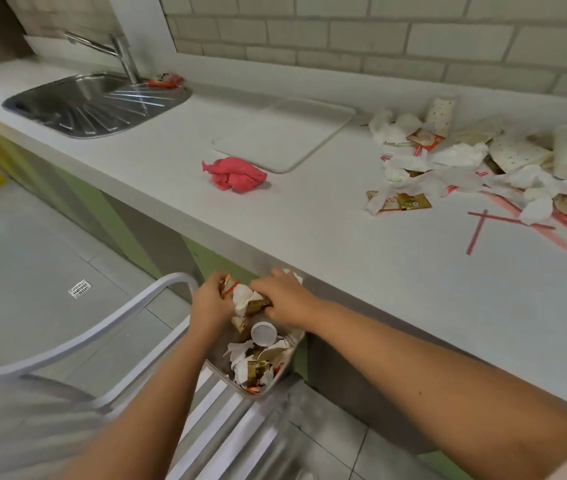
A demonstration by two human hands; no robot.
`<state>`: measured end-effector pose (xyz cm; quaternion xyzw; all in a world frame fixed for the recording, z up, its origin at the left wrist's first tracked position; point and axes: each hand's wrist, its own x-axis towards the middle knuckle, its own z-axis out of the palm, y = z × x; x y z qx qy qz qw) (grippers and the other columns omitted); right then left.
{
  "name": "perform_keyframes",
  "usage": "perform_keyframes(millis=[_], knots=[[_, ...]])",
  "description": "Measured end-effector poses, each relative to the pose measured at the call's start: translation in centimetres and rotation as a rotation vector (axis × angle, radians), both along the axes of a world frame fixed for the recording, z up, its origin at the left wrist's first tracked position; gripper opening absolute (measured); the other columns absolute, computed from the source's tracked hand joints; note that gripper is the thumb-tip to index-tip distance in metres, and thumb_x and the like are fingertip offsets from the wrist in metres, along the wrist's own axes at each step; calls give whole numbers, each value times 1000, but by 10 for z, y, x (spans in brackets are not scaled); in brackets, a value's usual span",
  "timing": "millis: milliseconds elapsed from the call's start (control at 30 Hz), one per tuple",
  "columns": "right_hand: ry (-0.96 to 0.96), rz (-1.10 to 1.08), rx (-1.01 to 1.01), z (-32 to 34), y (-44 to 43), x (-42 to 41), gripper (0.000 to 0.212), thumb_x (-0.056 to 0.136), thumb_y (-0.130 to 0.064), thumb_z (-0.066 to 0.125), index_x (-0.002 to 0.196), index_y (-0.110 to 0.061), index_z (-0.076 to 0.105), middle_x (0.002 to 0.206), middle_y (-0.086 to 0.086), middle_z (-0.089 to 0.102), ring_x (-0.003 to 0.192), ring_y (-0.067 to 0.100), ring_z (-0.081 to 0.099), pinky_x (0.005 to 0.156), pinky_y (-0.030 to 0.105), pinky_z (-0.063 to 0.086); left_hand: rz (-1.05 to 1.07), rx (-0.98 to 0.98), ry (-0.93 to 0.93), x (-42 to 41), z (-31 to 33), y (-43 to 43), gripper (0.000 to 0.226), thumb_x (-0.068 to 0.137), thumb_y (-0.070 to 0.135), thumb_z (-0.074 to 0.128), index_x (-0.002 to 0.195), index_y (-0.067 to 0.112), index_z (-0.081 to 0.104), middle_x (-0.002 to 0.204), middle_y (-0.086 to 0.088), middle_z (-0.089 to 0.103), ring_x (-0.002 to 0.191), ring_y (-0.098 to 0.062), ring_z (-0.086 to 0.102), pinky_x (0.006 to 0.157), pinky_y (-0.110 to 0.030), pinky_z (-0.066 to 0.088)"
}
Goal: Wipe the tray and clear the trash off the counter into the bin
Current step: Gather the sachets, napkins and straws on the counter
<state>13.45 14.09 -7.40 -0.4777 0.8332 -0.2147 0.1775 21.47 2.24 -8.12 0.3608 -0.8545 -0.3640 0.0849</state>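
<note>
Left hand [210, 301] and right hand [284, 299] clutch a trash wad [245, 303] over the bin [218, 362] | white counter [344, 254] just beyond | tray [285, 133], pink cloth [237, 174] ahead; litter pile [465, 157] far right; chair [174, 278] at left elbow

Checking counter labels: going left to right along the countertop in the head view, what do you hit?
On the counter: sink → pink cloth → white tray → trash pile.
</note>
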Motion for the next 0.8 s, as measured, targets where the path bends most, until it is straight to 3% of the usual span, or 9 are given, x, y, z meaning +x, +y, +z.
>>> perform_keyframes(millis=[133, 233, 367, 467, 567, 667, 800], knots=[[86, 92, 107, -11, -12, 2, 43, 87, -7, 58, 128, -17, 50, 130, 5, 50, 122, 24, 38, 96, 35, 32, -11, 67, -3, 0, -17, -5, 38, 88, 9, 59, 126, 9, 51, 104, -9, 62, 87, -18, 56, 71, -22, 41], [110, 106, 171, -13, -14, -1, 53, 88, -10, 59, 138, -16, 41, 138, 6, 40, 127, 24, 36, 102, 35, 33, -5, 62, 33, -8, -17, -11, 39, 90, 5, 54, 129, 12, 49, 109, -8, 62, 85, -16, 56, 68, -20, 43], [21, 56, 111, -4, -11, -11, 37, 93, -10, 52, 130, -13, 50, 130, 10, 48, 118, 26, 46, 94, 36, 40, -15, 38, 154, -23, -2, -15, 31, 92, 8, 50, 123, 11, 53, 103, -9, 62, 76, -18, 57, 67, -31, 48], [1, 12, 53, 11, -5, -20, 25, 92, -10, 50, 115, -10, 59, 107, 10, 62, 97, 26, 57, 83, 36, 46, -30, 19, 271, -36, 15, -5, 25, 93, 10, 50, 117, 10, 57, 90, -4, 59, 80, -25, 62, 67, -30, 47], [-23, -56, -19, 33, 10, -30, 19, 92, -11, 52, 107, -9, 63, 83, 1, 57, 76, 19, 53, 73, 30, 44, -72, 36, 355, -52, 33, 11, 20, 92, 10, 51, 110, 11, 59, 82, 2, 57, 77, -26, 64, 65, -24, 47], [21, -133, -50, 55, 34, -43, 18, 93, -16, 53, 102, -10, 67, 81, -1, 57, 72, 14, 50, 69, 28, 43, -116, 57, 399, -71, 46, 32, 16, 91, 12, 52, 104, 14, 60, 83, 2, 59, 79, -26, 65, 73, -33, 50], [92, -285, -39, 72, 77, -59, 20, 92, -19, 52, 101, -11, 69, 83, -4, 56, 75, 14, 50, 69, 27, 42, -220, 79, 423, -94, 58, 71, 15, 91, 13, 52, 103, 12, 61, 86, -3, 62, 76, -26, 63, 67, -24, 44]])
